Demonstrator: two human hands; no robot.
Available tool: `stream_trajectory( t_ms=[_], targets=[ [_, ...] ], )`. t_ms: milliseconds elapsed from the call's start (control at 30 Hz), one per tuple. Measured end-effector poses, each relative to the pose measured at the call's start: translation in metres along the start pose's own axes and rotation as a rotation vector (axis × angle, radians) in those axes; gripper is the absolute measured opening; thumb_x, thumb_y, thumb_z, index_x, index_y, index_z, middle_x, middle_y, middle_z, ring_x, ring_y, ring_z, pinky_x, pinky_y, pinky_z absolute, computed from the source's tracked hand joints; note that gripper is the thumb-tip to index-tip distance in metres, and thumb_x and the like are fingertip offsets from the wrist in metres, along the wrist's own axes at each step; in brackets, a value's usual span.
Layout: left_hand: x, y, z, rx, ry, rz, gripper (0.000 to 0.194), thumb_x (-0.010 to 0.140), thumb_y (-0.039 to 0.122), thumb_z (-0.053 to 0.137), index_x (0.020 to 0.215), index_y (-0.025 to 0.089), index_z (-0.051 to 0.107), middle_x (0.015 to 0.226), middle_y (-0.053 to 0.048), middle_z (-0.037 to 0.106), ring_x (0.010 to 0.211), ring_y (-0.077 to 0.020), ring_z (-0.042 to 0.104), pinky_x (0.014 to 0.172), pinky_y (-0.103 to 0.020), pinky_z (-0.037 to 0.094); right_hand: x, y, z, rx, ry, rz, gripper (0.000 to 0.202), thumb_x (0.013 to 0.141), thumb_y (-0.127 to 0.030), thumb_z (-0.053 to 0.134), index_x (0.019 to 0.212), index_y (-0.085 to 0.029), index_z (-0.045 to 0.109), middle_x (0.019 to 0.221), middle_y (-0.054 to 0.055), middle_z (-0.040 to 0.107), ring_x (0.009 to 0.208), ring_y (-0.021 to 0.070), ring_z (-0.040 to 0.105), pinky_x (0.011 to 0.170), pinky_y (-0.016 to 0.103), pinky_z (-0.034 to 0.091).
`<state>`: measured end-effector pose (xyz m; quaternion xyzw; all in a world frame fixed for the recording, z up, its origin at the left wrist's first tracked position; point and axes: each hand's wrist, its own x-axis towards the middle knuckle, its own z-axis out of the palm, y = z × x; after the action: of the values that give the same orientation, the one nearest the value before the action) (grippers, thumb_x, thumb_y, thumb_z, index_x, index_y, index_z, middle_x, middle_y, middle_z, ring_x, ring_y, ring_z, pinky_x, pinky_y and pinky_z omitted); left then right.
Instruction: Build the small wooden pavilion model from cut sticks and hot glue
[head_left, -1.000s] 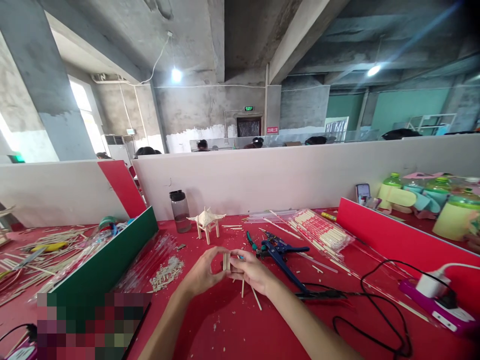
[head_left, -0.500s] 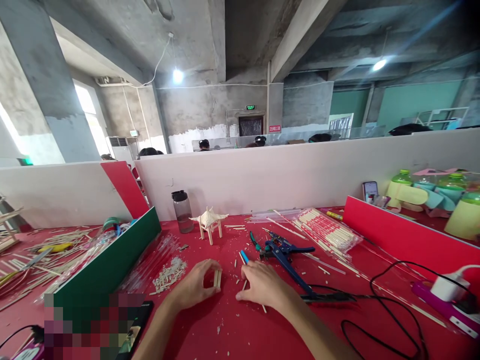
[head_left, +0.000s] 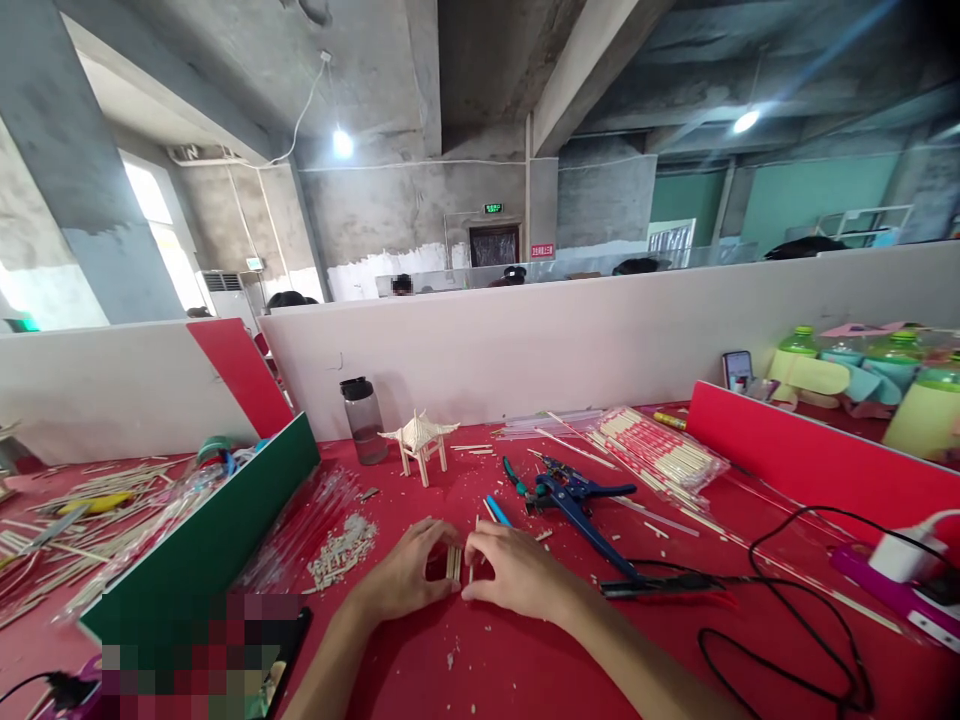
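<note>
Short wooden sticks (head_left: 454,563) stand side by side between the thumb and fingers of my left hand (head_left: 409,572). Close on its right, my right hand (head_left: 517,575) pinches a single thin stick (head_left: 472,572) upright. The two hands nearly meet, low over the red table (head_left: 420,665). A blue pen-like item (head_left: 497,511) lies just beyond my right hand. Behind the hands stands a small stick pavilion (head_left: 421,445) with a peaked roof and legs. Left of my left hand is a pile of small cut stick pieces (head_left: 343,550).
A dark-lidded bottle (head_left: 364,425) stands by the white partition (head_left: 465,350). Blue-handled cutters (head_left: 577,510) and a black cable (head_left: 780,600) lie to the right, near packed sticks (head_left: 664,450). A green divider (head_left: 202,540) stands left, a red one (head_left: 817,470) right.
My right hand has moved left and my left hand slightly right, so they are closer together. The stick in my right hand now stands upright beside the bundle. The view has shifted slightly.
</note>
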<state>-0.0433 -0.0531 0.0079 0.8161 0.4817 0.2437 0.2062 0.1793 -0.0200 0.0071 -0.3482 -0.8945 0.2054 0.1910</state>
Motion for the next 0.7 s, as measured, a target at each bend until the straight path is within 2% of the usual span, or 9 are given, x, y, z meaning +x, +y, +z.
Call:
stream_trajectory(
  t_ms=[133, 300, 400, 500, 600, 700],
  targets=[
    [0.001, 0.001, 0.001, -0.006, -0.006, 0.022, 0.033, 0.081, 0.036, 0.072, 0.110, 0.024, 0.062, 0.117, -0.007, 0.065, 0.117, -0.0262, 0.056, 0.103, -0.038, 0.044, 0.007, 0.000, 0.010, 0.041, 0.034, 0.009, 0.030, 0.077, -0.044, 0.079, 0.094, -0.023, 0.066, 0.099, 0.003, 0.069, 0.095, 0.0226, 0.063, 0.077, 0.028, 0.041],
    [-0.001, -0.009, -0.002, -0.007, -0.067, -0.046, 0.059, 0.073, 0.047, 0.080, 0.124, 0.026, 0.062, 0.135, -0.010, 0.059, 0.134, -0.0323, 0.046, 0.114, -0.047, 0.035, 0.009, 0.011, 0.006, 0.074, 0.038, -0.006, 0.034, 0.072, -0.039, 0.083, 0.098, -0.023, 0.067, 0.103, 0.003, 0.070, 0.101, 0.0235, 0.062, 0.083, 0.029, 0.043],
    [-0.001, -0.013, -0.002, 0.002, -0.104, -0.087, 0.068, 0.070, 0.051, 0.081, 0.130, 0.028, 0.061, 0.141, -0.010, 0.057, 0.140, -0.0338, 0.040, 0.117, -0.050, 0.030, 0.007, 0.017, 0.001, 0.036, 0.033, -0.008, 0.022, 0.077, -0.030, 0.080, 0.095, -0.024, 0.069, 0.103, 0.002, 0.070, 0.100, 0.0220, 0.062, 0.084, 0.028, 0.043],
    [-0.002, -0.015, -0.004, 0.007, -0.102, -0.086, 0.073, 0.068, 0.052, 0.082, 0.133, 0.029, 0.059, 0.143, -0.009, 0.057, 0.141, -0.0344, 0.040, 0.117, -0.051, 0.032, 0.006, 0.022, 0.000, -0.001, 0.020, -0.024, 0.008, 0.083, -0.022, 0.072, 0.090, -0.024, 0.072, 0.100, 0.003, 0.071, 0.099, 0.0206, 0.062, 0.084, 0.027, 0.042],
    [-0.007, -0.023, -0.014, 0.040, 0.009, -0.074, 0.062, 0.074, 0.048, 0.077, 0.131, 0.031, 0.061, 0.141, -0.009, 0.059, 0.136, -0.0335, 0.046, 0.113, -0.049, 0.038, 0.008, 0.026, 0.002, -0.029, 0.015, -0.036, 0.010, 0.087, -0.017, 0.065, 0.084, -0.022, 0.074, 0.094, 0.003, 0.070, 0.094, 0.0191, 0.062, 0.082, 0.026, 0.042],
    [-0.013, -0.036, -0.031, 0.121, 0.216, -0.126, 0.036, 0.088, 0.037, 0.058, 0.122, 0.029, 0.065, 0.130, -0.010, 0.066, 0.124, -0.0297, 0.057, 0.107, -0.043, 0.044, 0.010, 0.031, 0.006, -0.051, 0.033, -0.042, 0.013, 0.088, -0.014, 0.063, 0.083, -0.021, 0.073, 0.092, 0.004, 0.070, 0.091, 0.0188, 0.062, 0.080, 0.026, 0.042]
  ],
)
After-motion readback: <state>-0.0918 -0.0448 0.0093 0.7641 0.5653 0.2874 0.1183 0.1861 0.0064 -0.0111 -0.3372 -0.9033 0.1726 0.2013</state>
